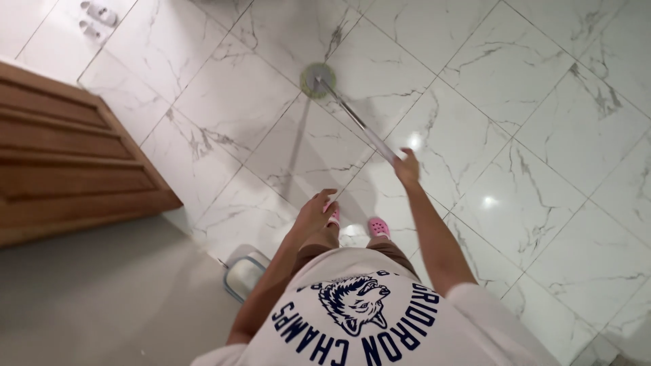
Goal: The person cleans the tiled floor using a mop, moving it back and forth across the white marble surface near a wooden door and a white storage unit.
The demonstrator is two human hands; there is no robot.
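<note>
Marble floor [515, 88] shone glossy under the mop [317, 79].
Right hand [407, 166] clamped the handle alone, left hand [313, 213] hung loose; pink shoes [378, 227] might have slipped there.

No packages, signs or screens show; the only label-like thing is the dark-blue printed emblem [356, 305], seemingly an animal head ringed by lettering, on the white shirt [434, 339].

A long, thin mop [352, 118] slants away from the right hand [407, 166], which grips the top of its pale metal handle. The round, flat, greenish-grey mop head (seen nearly from above) lies on the white marble floor [542, 203] well ahead of both hands, the left hand [313, 213] apart from the handle.
</note>
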